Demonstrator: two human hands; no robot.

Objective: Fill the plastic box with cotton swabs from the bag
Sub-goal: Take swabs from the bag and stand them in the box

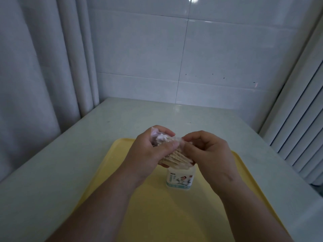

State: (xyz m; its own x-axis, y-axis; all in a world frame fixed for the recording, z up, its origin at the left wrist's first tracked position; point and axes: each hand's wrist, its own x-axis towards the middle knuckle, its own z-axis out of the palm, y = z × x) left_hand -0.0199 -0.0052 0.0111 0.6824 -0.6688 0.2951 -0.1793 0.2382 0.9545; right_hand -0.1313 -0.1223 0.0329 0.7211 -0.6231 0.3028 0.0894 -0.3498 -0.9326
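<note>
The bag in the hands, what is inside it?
A bundle of cotton swabs shows through the clear bag: wooden sticks, white tips. The left hand and right hand hide the rest.

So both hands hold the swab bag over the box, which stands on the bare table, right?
No: in the head view the box stands on the yellow tray. The left hand and right hand hold the swab bag over it.

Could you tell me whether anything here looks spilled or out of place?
Nothing stands out. The left hand and right hand hold the bag of cotton swabs over the plastic box, upright on the yellow tray; no swabs lie loose.
</note>
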